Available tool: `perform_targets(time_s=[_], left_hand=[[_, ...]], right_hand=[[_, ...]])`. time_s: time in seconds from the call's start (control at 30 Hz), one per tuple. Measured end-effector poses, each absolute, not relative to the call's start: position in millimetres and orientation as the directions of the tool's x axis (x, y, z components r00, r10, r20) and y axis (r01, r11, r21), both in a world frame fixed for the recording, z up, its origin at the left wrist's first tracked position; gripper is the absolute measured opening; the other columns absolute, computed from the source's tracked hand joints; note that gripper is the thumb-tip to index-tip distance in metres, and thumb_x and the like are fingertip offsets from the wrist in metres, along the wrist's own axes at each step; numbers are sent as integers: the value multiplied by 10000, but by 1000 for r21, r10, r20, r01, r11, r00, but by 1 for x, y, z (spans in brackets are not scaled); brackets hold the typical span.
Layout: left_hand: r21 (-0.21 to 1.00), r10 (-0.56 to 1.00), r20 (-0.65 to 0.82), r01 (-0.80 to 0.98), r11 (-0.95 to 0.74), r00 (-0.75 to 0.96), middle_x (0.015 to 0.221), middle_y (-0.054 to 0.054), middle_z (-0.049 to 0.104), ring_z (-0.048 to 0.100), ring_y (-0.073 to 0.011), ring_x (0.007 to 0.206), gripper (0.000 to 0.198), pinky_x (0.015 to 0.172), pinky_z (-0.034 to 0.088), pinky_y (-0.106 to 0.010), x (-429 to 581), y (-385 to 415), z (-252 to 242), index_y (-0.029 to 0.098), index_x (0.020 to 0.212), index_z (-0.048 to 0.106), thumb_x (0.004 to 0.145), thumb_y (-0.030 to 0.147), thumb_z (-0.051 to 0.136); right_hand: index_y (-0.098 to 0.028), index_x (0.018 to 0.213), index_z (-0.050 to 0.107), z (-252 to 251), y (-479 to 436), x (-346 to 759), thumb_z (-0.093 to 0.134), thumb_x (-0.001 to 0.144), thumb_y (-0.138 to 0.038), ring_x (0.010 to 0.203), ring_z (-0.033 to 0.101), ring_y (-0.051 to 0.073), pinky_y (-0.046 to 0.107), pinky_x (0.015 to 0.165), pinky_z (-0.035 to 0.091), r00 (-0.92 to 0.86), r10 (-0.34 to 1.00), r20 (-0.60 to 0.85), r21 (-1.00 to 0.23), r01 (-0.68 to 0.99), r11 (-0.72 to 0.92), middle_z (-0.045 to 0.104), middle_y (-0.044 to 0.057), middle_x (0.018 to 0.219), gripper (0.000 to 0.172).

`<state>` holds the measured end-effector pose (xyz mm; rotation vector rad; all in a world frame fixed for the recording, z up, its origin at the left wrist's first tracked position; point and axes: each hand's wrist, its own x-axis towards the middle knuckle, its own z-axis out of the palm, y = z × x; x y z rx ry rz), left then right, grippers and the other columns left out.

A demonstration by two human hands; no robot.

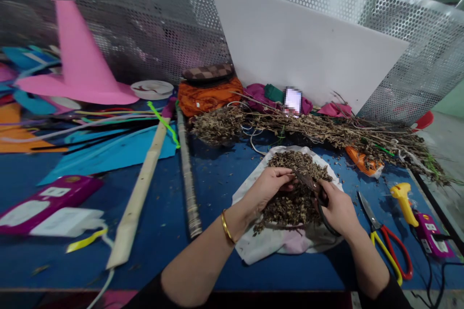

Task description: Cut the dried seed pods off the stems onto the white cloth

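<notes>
Right grip [339, 210]: closed around the handles of dark metal scissors [307, 181], blades angled toward the left.
Left grip [270, 186]: fingertips drawn together beside the blades; whether they pinch anything cannot be told.
Below both: a heap of crumbled brown dried leaves [290, 210] on crumpled white cloth [250, 246].
Beyond both: dry brown stems [326, 128] across the blue worktop [159, 251].
Right of the right: steel-bladed shears with red and yellow handles [377, 226].

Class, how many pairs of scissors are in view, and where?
2: dark-handled scissors in the right hand, and red-and-yellow-handled scissors on the blue table to its right. Others may be hidden.
</notes>
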<state>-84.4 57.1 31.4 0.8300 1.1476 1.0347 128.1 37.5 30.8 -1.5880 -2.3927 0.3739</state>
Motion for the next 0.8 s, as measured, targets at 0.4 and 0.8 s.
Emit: perform_targets(time_s=[0.4,0.8], left_hand=[[921,948,-288,-231,312,133,684,-15,681,582,-94,555,325,574,480,-201,-82,54,38,121,920,646,602,175,687],[901,928,-332,-234,364,166,732,-46,689,596,-91,553,290,601,518,-229,-85,55,36,124,762,604,595,303,760]], right_hand=[[-209,1221,492,32,37,126,533,794,-267,837,596,176,243,692,402,-421,905,56,-315,853,416,609,66,1083,433],[-219,1126,549,32,37,127,491,828,-269,791,600,167,221,643,383,-422,905,55,-376,831,411,657,46,953,307]])
